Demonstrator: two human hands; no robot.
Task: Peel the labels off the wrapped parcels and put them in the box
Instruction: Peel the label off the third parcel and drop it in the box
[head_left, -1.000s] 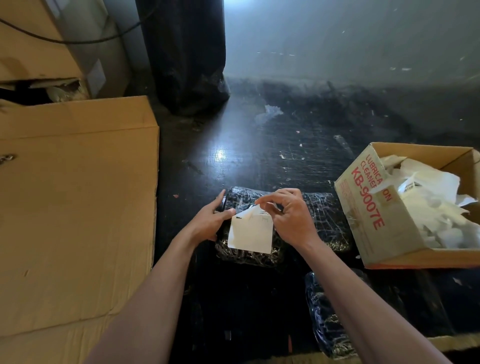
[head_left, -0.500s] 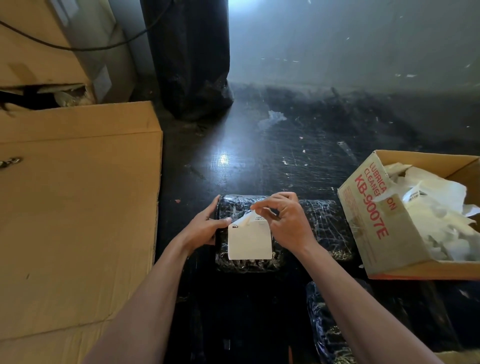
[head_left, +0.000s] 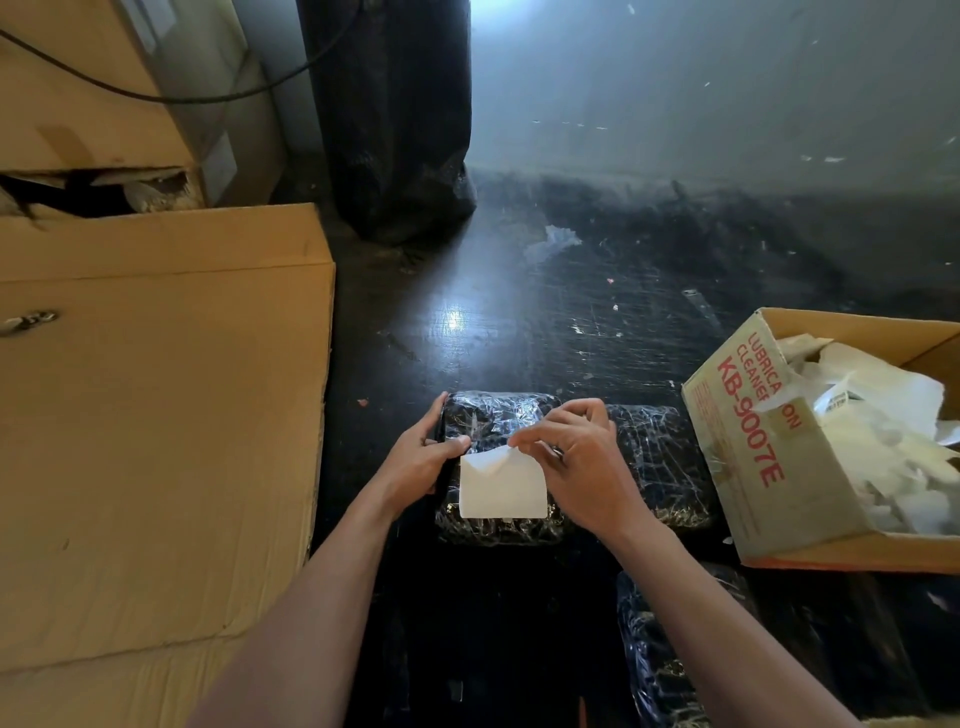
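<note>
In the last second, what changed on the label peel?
The right hand pinches the top edge of the label and has peeled it a little further; the lifted flap now curls down toward the person. Nothing was let go or newly taken. The left hand still holds the parcel at its left edge, most of the label stays stuck, and the box is unmoved.

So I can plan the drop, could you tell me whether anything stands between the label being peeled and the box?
Nothing visible blocks it. The right hand pinches the lifted corner of the white label on the wrapped parcel; toward the cardboard box lies only the low second parcel, which a lifted label should clear.
</note>
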